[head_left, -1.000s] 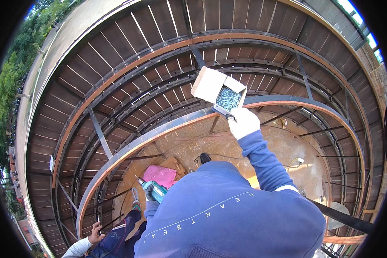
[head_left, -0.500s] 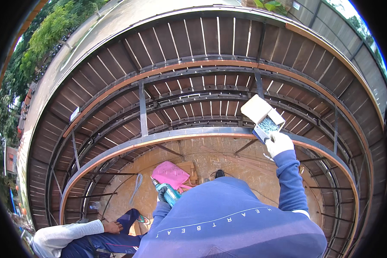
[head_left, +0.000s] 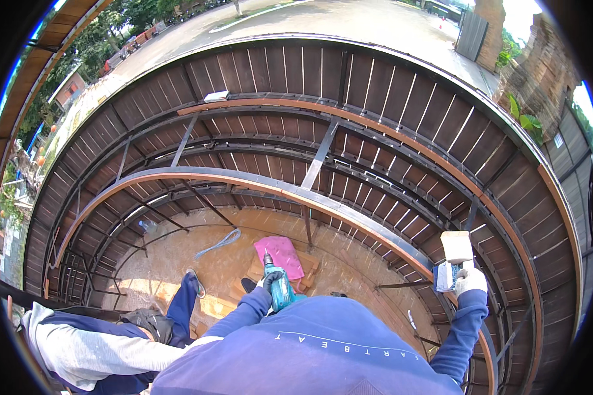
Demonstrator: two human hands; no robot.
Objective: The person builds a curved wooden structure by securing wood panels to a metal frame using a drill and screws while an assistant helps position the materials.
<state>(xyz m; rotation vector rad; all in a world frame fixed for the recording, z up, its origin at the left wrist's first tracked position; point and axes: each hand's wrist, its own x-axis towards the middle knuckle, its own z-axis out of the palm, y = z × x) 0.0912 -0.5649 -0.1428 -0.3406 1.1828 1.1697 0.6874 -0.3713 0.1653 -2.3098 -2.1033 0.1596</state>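
My left hand (head_left: 269, 280), in a dark glove, is wrapped round the grip of a teal cordless drill (head_left: 282, 290), whose chuck points away from me. Over at the right, my right hand (head_left: 470, 280) wears a white glove, its fingers curled against the near right side of a small cardboard box of screws (head_left: 445, 277). The box's lid flap (head_left: 456, 247) stands up, and many small bluish screws show inside. It is at the curved inner rail (head_left: 402, 246); whether it rests there or hangs in my hand I cannot tell.
Tiered curved metal frames with dark slats (head_left: 296, 69) ring the space. On the floor below lie a pink bag (head_left: 280, 253), wood pieces (head_left: 249, 282) and a looped grey strap (head_left: 219, 243). Another person (head_left: 105, 339) in grey sleeves is close at my left. A small white box (head_left: 216, 96) sits on a farther rail.
My view has swung left, so the box and my right hand appear farther right and lower. The drill has turned upright in view, and the other person's arm has come nearer me.
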